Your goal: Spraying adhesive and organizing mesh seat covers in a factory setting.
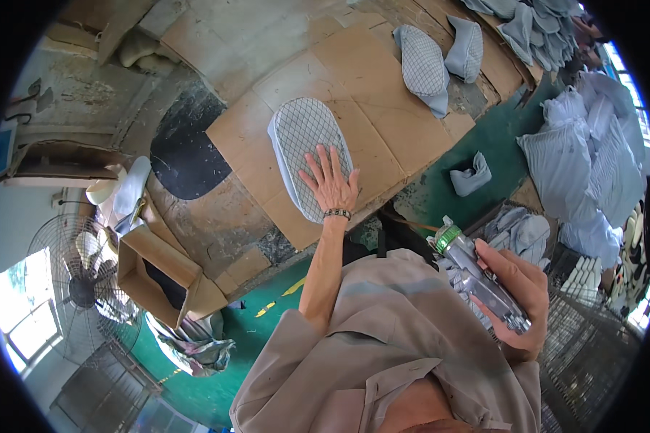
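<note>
My left hand lies flat with fingers spread on an oval pale grey fabric piece, which has a diamond-quilted top and a plain side band. That piece rests on a flattened cardboard sheet on the worktable. Off to the right, in front of my body, my right hand is wrapped round a silver-grey hand tool with a green collar at its upper end. The tool's exact kind does not show. Two similar quilted pieces, one of them flat and the other on its side, lie farther back on the right.
A grey fabric pile sits at the far right corner. White plastic sacks stand right of the table, and a loose grey piece lies on the green floor. A cardboard box and a caged fan are on the left.
</note>
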Demonstrator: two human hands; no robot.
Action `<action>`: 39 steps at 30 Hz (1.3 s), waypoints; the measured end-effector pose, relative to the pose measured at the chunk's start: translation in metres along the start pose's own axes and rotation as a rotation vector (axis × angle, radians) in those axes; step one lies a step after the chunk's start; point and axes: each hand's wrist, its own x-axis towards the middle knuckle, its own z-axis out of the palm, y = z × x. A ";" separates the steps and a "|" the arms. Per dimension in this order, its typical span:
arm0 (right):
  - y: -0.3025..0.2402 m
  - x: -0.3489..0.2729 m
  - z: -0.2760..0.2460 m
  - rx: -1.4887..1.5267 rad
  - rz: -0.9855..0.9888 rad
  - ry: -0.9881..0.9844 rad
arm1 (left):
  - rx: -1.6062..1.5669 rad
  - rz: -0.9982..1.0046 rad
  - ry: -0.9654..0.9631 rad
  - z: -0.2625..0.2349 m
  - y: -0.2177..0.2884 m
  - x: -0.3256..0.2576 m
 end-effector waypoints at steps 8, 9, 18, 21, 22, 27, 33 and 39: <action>-0.060 0.004 0.036 -0.102 0.233 0.181 | 0.008 0.029 -0.080 -0.008 -0.006 -0.014; -0.062 0.000 0.038 -0.105 0.239 0.182 | 0.005 0.031 -0.085 -0.010 -0.009 -0.020; -0.057 -0.020 0.041 -0.138 0.170 0.156 | -0.059 0.104 -0.136 -0.030 -0.021 -0.072; -0.044 -0.039 0.036 -0.099 0.137 0.147 | -0.097 0.126 -0.155 -0.039 -0.032 -0.091; -0.040 -0.043 0.034 -0.096 0.117 0.137 | -0.127 0.137 -0.131 -0.041 -0.034 -0.096; -0.023 -0.061 0.026 -0.091 0.087 0.076 | -0.157 0.126 -0.125 -0.052 -0.043 -0.122; 0.000 -0.085 0.011 -0.159 0.057 0.174 | -0.241 0.128 -0.009 -0.056 -0.040 -0.141; 0.022 -0.103 -0.003 -0.064 0.019 0.134 | -0.354 -0.036 0.028 -0.055 -0.039 -0.172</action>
